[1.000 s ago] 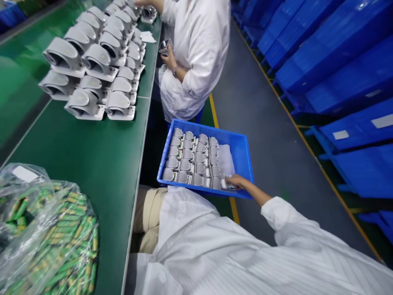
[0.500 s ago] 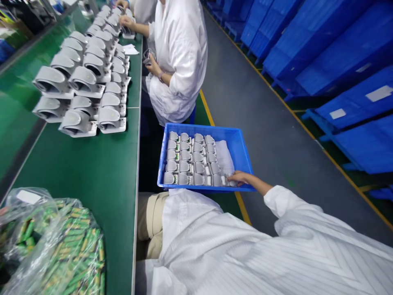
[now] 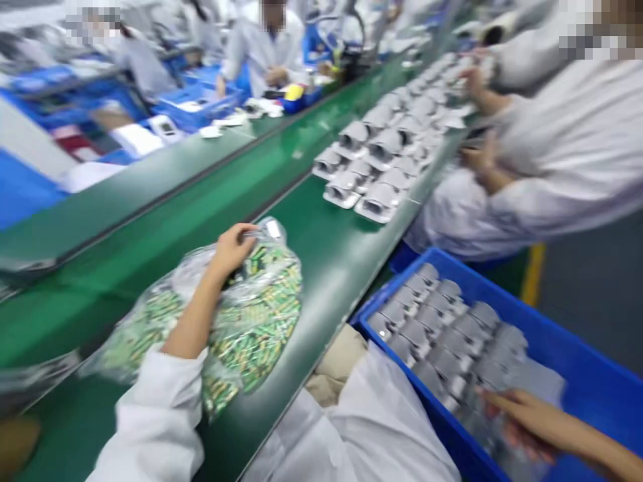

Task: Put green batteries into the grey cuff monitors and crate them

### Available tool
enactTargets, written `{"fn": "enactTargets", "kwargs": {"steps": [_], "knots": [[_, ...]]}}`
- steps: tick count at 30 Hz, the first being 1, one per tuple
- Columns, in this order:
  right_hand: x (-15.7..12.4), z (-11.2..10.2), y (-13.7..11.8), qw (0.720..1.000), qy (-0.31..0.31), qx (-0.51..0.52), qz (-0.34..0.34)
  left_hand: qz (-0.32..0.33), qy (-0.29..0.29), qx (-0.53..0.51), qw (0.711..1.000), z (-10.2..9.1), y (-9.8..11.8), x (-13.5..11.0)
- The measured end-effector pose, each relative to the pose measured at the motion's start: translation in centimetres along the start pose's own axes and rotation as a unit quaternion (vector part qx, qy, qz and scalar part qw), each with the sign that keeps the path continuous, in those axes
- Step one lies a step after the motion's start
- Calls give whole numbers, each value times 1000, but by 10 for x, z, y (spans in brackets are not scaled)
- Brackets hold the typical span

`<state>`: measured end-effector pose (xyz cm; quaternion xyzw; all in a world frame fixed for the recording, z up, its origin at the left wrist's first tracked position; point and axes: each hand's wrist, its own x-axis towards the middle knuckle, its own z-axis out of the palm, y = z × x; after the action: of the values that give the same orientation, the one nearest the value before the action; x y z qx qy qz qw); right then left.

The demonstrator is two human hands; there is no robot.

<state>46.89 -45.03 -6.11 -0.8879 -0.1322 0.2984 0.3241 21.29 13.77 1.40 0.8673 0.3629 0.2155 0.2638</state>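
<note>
My left hand (image 3: 234, 248) is at the top of a clear plastic bag (image 3: 274, 231), its curled fingers gripping the film. The bag lies on the green bench and holds many small green circuit boards (image 3: 264, 321). On the right, my right hand (image 3: 527, 418) is low inside a blue bin (image 3: 587, 361), over rows of grey plastic housings (image 3: 452, 348). Its fingers are smeared by motion, so whether they hold a housing is unclear. A pale sheet (image 3: 545, 381) lies in the bin beside the rows.
More grey-white housings (image 3: 384, 147) stand in rows farther along the green bench (image 3: 336, 244). A co-worker in a white coat (image 3: 562, 147) sits at the right, hands near those housings. Across the bench are other people and blue bins (image 3: 201, 104).
The view has swung left and up, bringing my left hand and the opposite benches into sight. My right hand stays in the blue bin, near the rows of housings.
</note>
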Motion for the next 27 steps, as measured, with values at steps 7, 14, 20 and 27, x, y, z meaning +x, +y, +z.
{"fn": "enactTargets", "kwargs": {"steps": [7, 14, 20, 27], "knots": [[52, 88, -279, 886, -281, 9, -369, 30, 34, -93, 995, 3, -17, -4], [75, 258, -450, 599, -230, -258, -722, -42, 129, -250, 959, -7, -26, -7], [90, 290, -449, 589, -166, -258, -748, -157, 172, -426, 874, -11, -52, -2], [99, 307, -455, 595, -102, -277, -748, -187, 101, -372, 903, -35, -11, 44]]}}
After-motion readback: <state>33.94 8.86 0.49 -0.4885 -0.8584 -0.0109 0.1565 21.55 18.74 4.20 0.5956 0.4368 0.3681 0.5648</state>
